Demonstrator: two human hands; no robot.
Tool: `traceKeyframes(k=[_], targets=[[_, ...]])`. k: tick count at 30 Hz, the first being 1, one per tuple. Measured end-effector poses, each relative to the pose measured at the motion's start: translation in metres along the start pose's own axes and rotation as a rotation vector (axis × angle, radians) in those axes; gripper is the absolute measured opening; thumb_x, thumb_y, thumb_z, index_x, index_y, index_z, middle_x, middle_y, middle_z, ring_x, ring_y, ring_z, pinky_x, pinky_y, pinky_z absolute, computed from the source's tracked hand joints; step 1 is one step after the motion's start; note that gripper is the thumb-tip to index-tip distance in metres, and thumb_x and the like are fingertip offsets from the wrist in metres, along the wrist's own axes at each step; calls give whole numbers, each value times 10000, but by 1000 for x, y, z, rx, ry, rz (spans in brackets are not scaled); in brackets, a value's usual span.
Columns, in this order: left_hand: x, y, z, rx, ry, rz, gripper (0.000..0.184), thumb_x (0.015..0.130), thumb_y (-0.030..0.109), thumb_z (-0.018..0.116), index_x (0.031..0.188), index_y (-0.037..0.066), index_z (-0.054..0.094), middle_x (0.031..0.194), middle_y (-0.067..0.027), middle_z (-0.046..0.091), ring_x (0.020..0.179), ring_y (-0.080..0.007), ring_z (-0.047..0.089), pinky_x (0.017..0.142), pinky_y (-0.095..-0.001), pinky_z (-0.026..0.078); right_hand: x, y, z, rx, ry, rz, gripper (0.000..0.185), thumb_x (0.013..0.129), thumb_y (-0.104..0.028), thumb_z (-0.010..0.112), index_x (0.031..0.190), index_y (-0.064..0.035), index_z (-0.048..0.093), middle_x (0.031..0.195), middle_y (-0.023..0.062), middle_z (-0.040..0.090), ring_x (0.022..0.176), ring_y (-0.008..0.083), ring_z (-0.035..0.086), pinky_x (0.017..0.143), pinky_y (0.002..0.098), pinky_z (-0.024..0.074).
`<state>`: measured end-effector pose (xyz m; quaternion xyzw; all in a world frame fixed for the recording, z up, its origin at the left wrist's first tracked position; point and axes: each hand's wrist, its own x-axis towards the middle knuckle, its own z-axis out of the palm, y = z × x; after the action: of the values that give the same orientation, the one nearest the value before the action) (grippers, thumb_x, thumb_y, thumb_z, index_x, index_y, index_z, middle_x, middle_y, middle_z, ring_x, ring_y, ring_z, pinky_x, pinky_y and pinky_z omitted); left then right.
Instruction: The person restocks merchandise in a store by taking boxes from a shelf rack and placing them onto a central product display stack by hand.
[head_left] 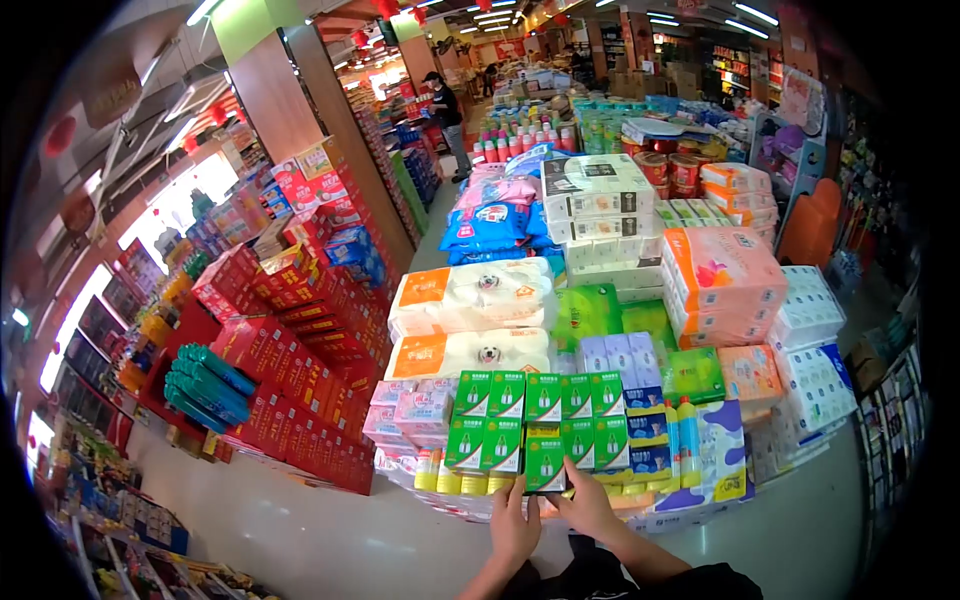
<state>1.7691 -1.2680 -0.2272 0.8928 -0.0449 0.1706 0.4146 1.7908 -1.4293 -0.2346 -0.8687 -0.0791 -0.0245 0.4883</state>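
Observation:
My left hand (514,524) and my right hand (590,503) are at the front of a product display. Between them is a green and white box (545,466), with the fingers of both hands closed on its lower part and sides. That box sits at the bottom of two rows of matching green boxes (508,394). Yellow-capped bottles (474,483) stand below the rows. Pink packs (424,403) lie to the left, and dark blue boxes (648,428) are stacked to the right.
Orange and white tissue packs (470,295) are piled behind the green boxes. Red cartons (290,400) stand on the left across the grey floor (420,550). A person (446,115) stands in the far aisle beside a pillar (290,90). An orange chair (812,225) is at the right.

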Motion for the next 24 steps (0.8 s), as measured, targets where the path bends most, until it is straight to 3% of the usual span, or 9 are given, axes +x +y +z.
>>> traceKeyframes(k=[4, 5, 8, 9, 15, 21, 24], targets=[[4, 1, 11, 89, 139, 9, 385, 893, 80, 697, 1258, -16, 617, 1070, -209, 640, 942, -352, 662, 799, -416, 551, 13, -15, -14, 109, -17, 6, 781, 799, -153, 809, 1417, 119, 416, 1087, 281, 653, 927, 391, 676, 814, 424, 536], [4, -2, 17, 66, 180, -19, 375, 889, 69, 700, 1245, -18, 622, 1064, -207, 641, 932, -345, 665, 793, -411, 554, 17, -9, -12, 54, 37, -136, 767, 806, -117, 801, 1421, 113, 405, 1118, 270, 638, 871, 343, 700, 755, 393, 556], [5, 4, 23, 96, 241, -51, 339, 885, 27, 700, 1211, -32, 630, 1060, -206, 641, 921, -329, 674, 782, -404, 562, 24, -14, -21, 313, -107, 28, 739, 810, -44, 742, 1441, 83, 378, 1191, 287, 600, 845, 364, 697, 679, 393, 575], [6, 6, 23, 105, 249, -59, 341, 888, 24, 697, 1216, -34, 627, 1061, -206, 640, 923, -330, 675, 783, -405, 563, 25, -7, -18, 322, -121, -3, 743, 830, -12, 716, 1462, 89, 337, 1228, 285, 578, 838, 324, 708, 662, 369, 586], [16, 10, 28, 162, 301, -100, 290, 906, 58, 704, 1184, -14, 664, 1033, -181, 669, 921, -319, 688, 777, -387, 563, 29, 8, -16, 388, -156, -77, 802, 839, -40, 725, 1489, 108, 278, 1194, 265, 600, 852, 269, 705, 714, 350, 586], [15, 6, 28, 163, 280, -131, 308, 904, 120, 726, 1180, -6, 668, 1029, -164, 688, 926, -310, 692, 767, -385, 559, 28, 12, -17, 473, -252, 52, 888, 831, -90, 753, 1516, 107, 223, 1127, 233, 639, 884, 249, 701, 757, 349, 579], [16, 11, 21, 138, 258, -113, 365, 904, 127, 723, 1233, -4, 633, 1028, -169, 693, 929, -326, 691, 775, -406, 556, 19, 12, -9, 558, -197, 51, 919, 825, -104, 761, 1526, 98, 202, 1177, 237, 621, 913, 247, 695, 757, 355, 576]])
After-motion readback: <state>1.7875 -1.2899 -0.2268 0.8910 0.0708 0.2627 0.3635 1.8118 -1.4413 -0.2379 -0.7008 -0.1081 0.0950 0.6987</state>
